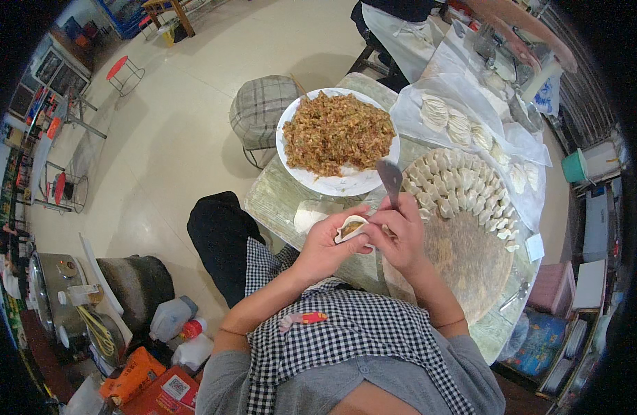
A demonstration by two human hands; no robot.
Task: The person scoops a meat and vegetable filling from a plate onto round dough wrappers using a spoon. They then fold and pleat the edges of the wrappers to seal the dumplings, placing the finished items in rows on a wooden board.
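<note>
A dumpling wrapper (351, 227) with brown filling inside rests in my left hand (326, 244), its rim partly folded up. My right hand (403, 233) pinches the wrapper's right edge with thumb and finger. The same hand also holds a dark spatula (390, 176), its broad end pointing away from me. Just beyond my hands stands a large white plate (318, 182) heaped with minced filling (339, 132). Flat wrappers (314, 213) lie left of my left hand, partly covered by it. To the right, rows of folded dumplings (461, 179) sit on a round wooden board (461, 254).
White cloth or sheeting (417, 106) carries stacks of wrappers (459, 127) at the table's far right. Beyond it, a co-worker's forearms (536, 31) reach over the table near a rolling pin (540, 82). A plaid-covered stool (266, 109) stands left of the plate.
</note>
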